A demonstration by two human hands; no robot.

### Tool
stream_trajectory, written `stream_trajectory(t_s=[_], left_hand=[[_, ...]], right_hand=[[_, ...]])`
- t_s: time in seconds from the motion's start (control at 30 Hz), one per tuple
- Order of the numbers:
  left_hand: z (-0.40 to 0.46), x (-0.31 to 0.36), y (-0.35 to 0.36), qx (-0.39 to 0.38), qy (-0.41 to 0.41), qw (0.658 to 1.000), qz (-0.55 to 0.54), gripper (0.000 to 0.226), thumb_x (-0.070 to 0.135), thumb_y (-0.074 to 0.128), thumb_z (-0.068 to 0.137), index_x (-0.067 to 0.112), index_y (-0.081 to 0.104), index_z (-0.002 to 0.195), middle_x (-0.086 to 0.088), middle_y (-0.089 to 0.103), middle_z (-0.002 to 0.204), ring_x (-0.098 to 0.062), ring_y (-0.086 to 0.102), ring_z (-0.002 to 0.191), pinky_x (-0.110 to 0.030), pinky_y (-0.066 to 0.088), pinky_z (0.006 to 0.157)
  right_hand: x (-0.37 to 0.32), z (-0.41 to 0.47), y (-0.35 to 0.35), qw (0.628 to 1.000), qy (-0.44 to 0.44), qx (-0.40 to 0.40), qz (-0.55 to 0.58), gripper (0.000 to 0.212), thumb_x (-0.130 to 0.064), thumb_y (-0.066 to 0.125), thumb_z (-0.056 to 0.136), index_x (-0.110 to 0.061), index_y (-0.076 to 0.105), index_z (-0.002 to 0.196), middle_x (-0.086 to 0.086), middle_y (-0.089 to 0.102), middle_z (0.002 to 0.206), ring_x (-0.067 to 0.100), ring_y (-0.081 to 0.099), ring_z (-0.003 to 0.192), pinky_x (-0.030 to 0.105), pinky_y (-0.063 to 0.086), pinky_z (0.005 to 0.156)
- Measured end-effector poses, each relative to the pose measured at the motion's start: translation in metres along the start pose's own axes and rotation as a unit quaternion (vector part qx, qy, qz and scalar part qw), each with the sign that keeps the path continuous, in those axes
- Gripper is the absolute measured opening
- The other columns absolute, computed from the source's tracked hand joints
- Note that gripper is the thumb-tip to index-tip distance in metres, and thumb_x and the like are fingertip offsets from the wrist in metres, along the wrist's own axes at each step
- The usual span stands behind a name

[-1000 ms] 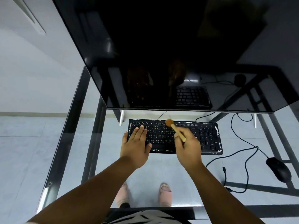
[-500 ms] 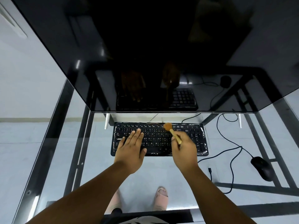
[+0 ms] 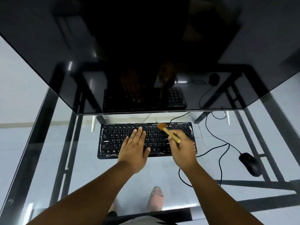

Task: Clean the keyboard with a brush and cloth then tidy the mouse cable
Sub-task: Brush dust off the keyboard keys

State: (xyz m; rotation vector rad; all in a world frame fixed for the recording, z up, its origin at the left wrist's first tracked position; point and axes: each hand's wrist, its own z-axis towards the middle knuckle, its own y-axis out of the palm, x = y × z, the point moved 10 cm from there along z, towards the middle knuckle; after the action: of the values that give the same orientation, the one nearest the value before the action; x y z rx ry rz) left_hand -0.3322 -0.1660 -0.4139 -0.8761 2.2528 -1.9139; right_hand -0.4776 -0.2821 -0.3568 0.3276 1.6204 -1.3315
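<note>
A black keyboard (image 3: 113, 137) lies on the glass desk below the monitor. My left hand (image 3: 134, 149) rests flat on its middle keys, fingers together and pointing away from me. My right hand (image 3: 182, 149) grips the wooden handle of a small brush (image 3: 168, 133); the orange bristles touch the top row of keys right of centre. A black mouse (image 3: 250, 164) sits to the right, and its black cable (image 3: 219, 159) loops loosely across the glass between mouse and keyboard. No cloth is in view.
A large dark monitor (image 3: 146, 54) overhangs the back of the glass desk (image 3: 81, 168) and reflects the keyboard and hands. The desk's black metal frame (image 3: 40, 127) shows through the glass. My feet in pink slippers (image 3: 156, 198) stand on the floor beneath.
The view has shifted, so the keyboard sits further left in the frame. The brush tip moved up to the top key row. My left hand slid forward over the keys.
</note>
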Motion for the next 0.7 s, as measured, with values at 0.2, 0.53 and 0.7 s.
stream_trajectory(t_s=[0.2,0.53,0.7], left_hand=[[0.003,0.006,0.006,-0.005,-0.014,1.0,0.001,0.066,0.049,0.025,0.099,0.02,0.005,0.154,0.005,-0.008,0.162,-0.015,-0.009,0.148,-0.038,0.001,0.12],[0.005,0.021,0.005,0.008,-0.044,0.999,0.021,0.065,0.05,0.025,0.098,0.02,0.007,0.153,-0.001,-0.007,0.162,-0.023,-0.009,0.149,-0.043,0.004,0.119],[0.006,0.022,0.008,0.01,-0.049,0.999,0.004,0.066,0.048,0.025,0.098,0.018,0.005,0.154,0.002,-0.009,0.162,-0.016,-0.011,0.148,-0.039,0.0,0.12]], right_hand=[[0.029,0.001,-0.033,0.995,0.05,0.082,-0.011,0.015,-0.022,0.053,0.092,-0.025,0.061,0.104,-0.009,0.06,0.069,0.016,0.054,0.06,0.031,0.046,0.055],[0.04,0.0,-0.046,0.995,0.05,0.08,0.013,0.014,-0.017,0.054,0.094,-0.025,0.061,0.103,-0.007,0.06,0.071,0.018,0.054,0.062,0.029,0.044,0.056],[0.051,-0.001,-0.05,0.995,0.064,0.07,-0.031,0.013,-0.019,0.053,0.094,-0.022,0.061,0.104,-0.009,0.062,0.075,0.015,0.055,0.065,0.026,0.041,0.061]])
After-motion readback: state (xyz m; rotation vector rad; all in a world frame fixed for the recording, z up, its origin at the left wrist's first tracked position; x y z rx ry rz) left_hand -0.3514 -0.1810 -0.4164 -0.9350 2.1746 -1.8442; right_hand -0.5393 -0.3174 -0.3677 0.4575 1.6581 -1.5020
